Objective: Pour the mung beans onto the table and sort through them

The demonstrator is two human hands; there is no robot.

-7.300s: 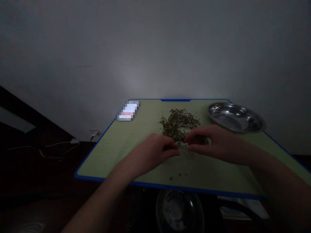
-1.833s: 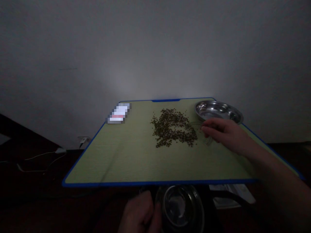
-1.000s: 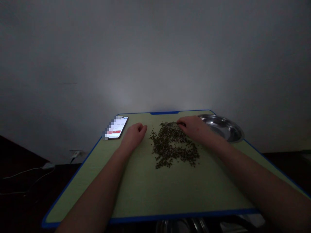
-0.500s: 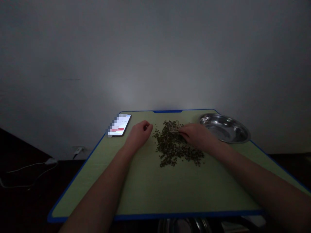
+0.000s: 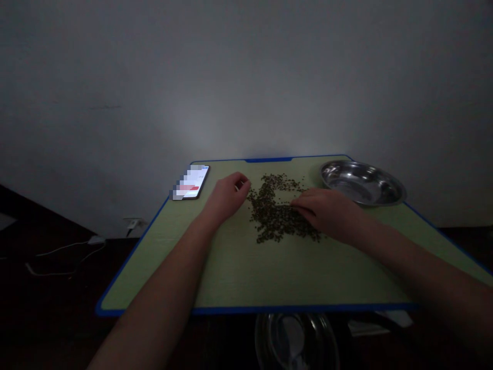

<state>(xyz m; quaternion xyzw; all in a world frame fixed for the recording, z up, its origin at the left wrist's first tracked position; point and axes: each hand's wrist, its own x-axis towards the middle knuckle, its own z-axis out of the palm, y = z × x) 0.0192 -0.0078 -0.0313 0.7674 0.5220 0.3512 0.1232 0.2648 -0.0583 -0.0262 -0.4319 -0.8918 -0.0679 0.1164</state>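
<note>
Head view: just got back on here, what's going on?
A person works with both bare hands at a green tabletop. The right hand holds a thin item, too dim to identify, among scattered small dark bits. The left hand is curled beside their left edge; whether it holds anything is unclear. A metal bowl sits at the right, a lit phone at the left.
</note>
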